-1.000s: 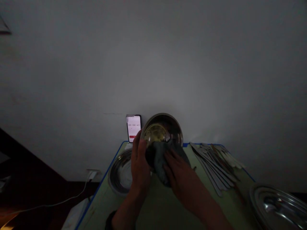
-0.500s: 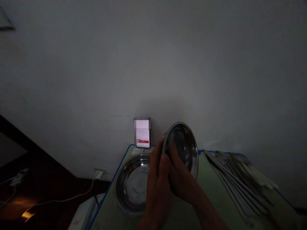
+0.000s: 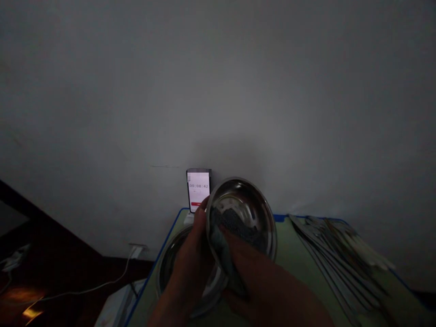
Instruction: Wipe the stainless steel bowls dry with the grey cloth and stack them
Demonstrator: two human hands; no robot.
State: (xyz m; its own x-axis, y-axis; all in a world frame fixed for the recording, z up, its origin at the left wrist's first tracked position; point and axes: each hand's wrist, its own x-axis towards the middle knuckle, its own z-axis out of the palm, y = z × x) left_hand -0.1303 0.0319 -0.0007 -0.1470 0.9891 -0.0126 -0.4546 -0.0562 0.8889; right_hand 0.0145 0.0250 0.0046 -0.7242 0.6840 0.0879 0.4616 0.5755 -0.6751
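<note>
One round silvery steel bowl (image 3: 251, 203): tilted — textured grey cloth (image 3: 237, 222) inside
Left hand (image 3: 195, 249): fingers clamped on bowl
Right hand (image 3: 254, 272): on cloth

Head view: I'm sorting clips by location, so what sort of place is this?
Probably a room in a home: a small table by a plain wall, a phone and a metal bowl.

00:08:42 on the phone screen (image 3: 199, 191)
</note>
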